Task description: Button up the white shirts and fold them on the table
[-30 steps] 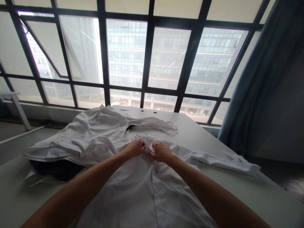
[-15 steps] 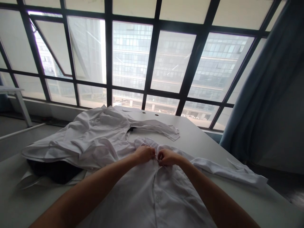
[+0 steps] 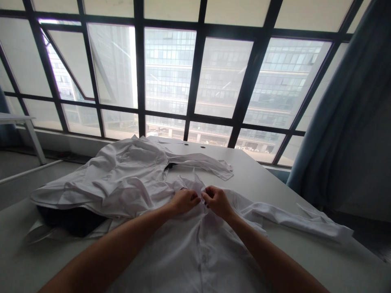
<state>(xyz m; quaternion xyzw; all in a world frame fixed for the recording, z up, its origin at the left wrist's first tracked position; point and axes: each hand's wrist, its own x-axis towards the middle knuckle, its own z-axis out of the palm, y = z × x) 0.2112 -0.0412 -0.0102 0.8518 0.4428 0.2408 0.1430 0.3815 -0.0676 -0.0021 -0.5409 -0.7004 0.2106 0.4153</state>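
A white button-up shirt lies flat on the white table in front of me, its right sleeve stretched out to the right. My left hand and my right hand meet at the top of the shirt's front placket, just below the collar. Both hands are closed, pinching the fabric edges together. What lies between the fingertips is too small to make out.
A heap of other white shirts lies at the left of the table over a dark garment. Tall black-framed windows stand behind the table. A blue-grey curtain hangs at the right. A white table leg shows far left.
Both hands stay pinched on the shirt's placket near the collar. They have shifted slightly to the right and the collar point now stands up above them.
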